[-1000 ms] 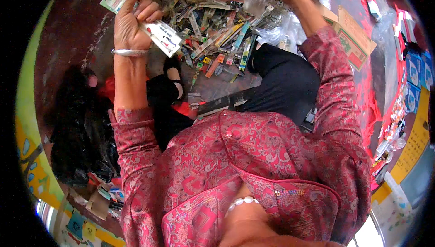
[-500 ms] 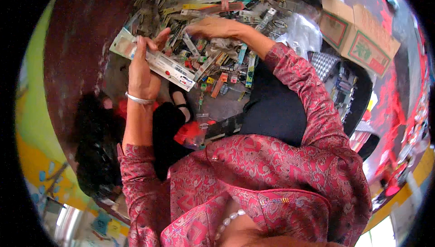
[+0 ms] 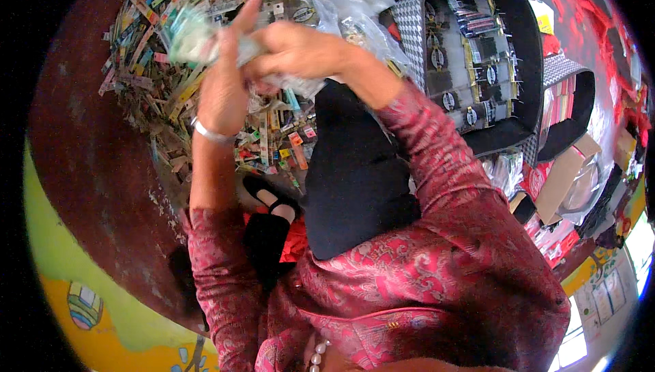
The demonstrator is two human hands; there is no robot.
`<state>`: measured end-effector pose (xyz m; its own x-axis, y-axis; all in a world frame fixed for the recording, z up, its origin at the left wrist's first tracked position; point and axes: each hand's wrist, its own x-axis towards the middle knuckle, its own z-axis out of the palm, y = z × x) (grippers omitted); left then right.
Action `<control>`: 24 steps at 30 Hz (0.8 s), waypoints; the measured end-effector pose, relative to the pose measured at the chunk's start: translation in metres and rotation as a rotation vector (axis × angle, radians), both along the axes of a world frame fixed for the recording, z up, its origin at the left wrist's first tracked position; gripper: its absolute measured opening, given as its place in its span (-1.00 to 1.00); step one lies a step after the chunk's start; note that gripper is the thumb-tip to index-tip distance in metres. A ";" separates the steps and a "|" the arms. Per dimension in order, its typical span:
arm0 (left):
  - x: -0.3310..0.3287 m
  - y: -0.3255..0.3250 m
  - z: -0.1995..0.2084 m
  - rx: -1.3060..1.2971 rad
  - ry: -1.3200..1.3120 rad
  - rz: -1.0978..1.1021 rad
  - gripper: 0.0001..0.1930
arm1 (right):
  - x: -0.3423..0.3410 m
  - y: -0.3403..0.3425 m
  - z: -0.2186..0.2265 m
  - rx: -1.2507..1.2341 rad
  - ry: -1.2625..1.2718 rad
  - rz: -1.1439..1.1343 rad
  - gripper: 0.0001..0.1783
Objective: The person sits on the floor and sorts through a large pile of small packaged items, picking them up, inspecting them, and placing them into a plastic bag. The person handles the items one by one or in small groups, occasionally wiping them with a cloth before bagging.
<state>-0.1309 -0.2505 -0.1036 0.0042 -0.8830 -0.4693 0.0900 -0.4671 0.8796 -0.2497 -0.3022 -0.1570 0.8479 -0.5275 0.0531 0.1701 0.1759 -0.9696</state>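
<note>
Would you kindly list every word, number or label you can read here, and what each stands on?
No text reads clearly.
Held green-and-white package: blurred.
Oval labels in the black bin: too small.
Loose strips: too small.

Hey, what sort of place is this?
Probably a makeshift indoor storage or work area, judging by the heap of flat multicoloured strips, the open black box with houndstooth sides holding dark plastic packets, and the green-and-yellow painted wall.
</note>
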 end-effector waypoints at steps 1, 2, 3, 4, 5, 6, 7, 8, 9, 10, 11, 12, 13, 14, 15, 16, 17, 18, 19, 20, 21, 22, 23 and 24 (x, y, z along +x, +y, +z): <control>-0.008 -0.005 -0.015 -0.004 0.127 -0.002 -0.40 | -0.018 -0.001 -0.003 0.006 0.062 -0.113 -0.82; -0.016 -0.006 -0.028 0.000 0.160 0.051 -0.40 | -0.038 -0.001 -0.004 0.141 0.069 -0.301 -0.82; -0.021 -0.010 -0.042 0.000 0.197 0.094 -0.39 | -0.059 -0.004 -0.006 0.269 0.080 -0.500 -0.81; -0.022 -0.014 -0.057 0.028 0.168 0.073 -0.45 | -0.077 -0.007 -0.012 0.302 0.062 -0.683 -0.81; -0.028 -0.014 -0.070 0.065 0.103 0.063 -0.57 | -0.096 -0.009 -0.018 0.328 0.056 -0.879 -0.82; -0.035 -0.011 -0.083 0.044 -0.106 -0.026 -0.68 | -0.109 -0.007 -0.017 0.375 0.009 -0.951 -0.82; -0.044 -0.011 -0.098 -0.031 -0.245 -0.177 -0.72 | -0.119 -0.006 -0.014 0.417 -0.035 -1.028 -0.83; -0.049 -0.009 -0.109 -0.081 -0.413 -0.531 -0.65 | -0.124 -0.002 -0.008 0.457 -0.056 -1.043 -0.83; -0.059 -0.012 -0.114 -0.088 -0.370 -0.637 -0.64 | -0.128 0.001 0.000 0.492 -0.075 -1.066 -0.82; -0.068 -0.014 -0.123 -0.093 -0.331 -0.742 -0.62 | -0.130 0.003 0.000 0.497 -0.072 -1.048 -0.80; -0.077 -0.015 -0.133 -0.099 -0.292 -0.845 -0.60 | -0.133 0.004 -0.002 0.473 -0.041 -1.065 -0.79; -0.084 -0.012 -0.145 -0.131 -0.290 -0.876 -0.58 | -0.135 0.004 -0.004 0.447 -0.011 -1.084 -0.79; -0.090 -0.007 -0.156 -0.159 -0.298 -0.899 -0.55 | -0.135 0.003 -0.006 0.424 0.013 -1.092 -0.78; -0.095 -0.003 -0.166 -0.188 -0.305 -0.920 -0.53 | -0.134 0.004 -0.006 0.410 0.024 -1.125 -0.76; -0.103 -0.003 -0.165 -0.166 -0.454 -1.007 -0.51 | -0.134 0.003 -0.007 0.403 0.017 -1.119 -0.76; -0.110 -0.001 -0.159 -0.142 -0.608 -1.093 -0.50 | -0.135 0.003 -0.009 0.398 0.007 -1.114 -0.76; -0.115 0.002 -0.152 -0.114 -0.764 -1.175 -0.49 | -0.135 0.003 -0.009 0.393 -0.003 -1.107 -0.76; -0.119 -0.001 -0.136 -0.143 -0.899 -1.263 -0.49 | -0.132 0.003 -0.003 0.414 -0.006 -1.109 -0.75; -0.119 0.000 -0.143 -0.131 -0.919 -1.263 -0.50 | -0.130 0.004 -0.003 0.406 -0.003 -1.091 -0.75; -0.119 0.002 -0.158 -0.118 -0.939 -1.262 -0.51 | -0.128 0.005 -0.004 0.397 0.000 -1.073 -0.75; -0.118 0.004 -0.169 -0.100 -0.962 -1.255 -0.51 | -0.125 0.005 -0.005 0.389 0.001 -1.047 -0.75; -0.114 0.004 -0.177 -0.106 -0.976 -1.234 -0.54 | -0.123 0.005 -0.004 0.404 -0.016 -1.041 -0.76; -0.109 0.004 -0.184 -0.112 -0.991 -1.212 -0.56 | -0.122 0.005 -0.006 0.396 0.000 -1.017 -0.76; -0.106 0.002 -0.186 -0.126 -1.000 -1.194 -0.57 | -0.123 0.006 -0.011 0.385 0.020 -1.000 -0.77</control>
<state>-0.2371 -0.2480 -0.2894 -0.4483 -0.6341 -0.6300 -0.8887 0.2400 0.3907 -0.3725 -0.2965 -0.1677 0.0207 -0.9615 -0.2739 0.3906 0.2600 -0.8831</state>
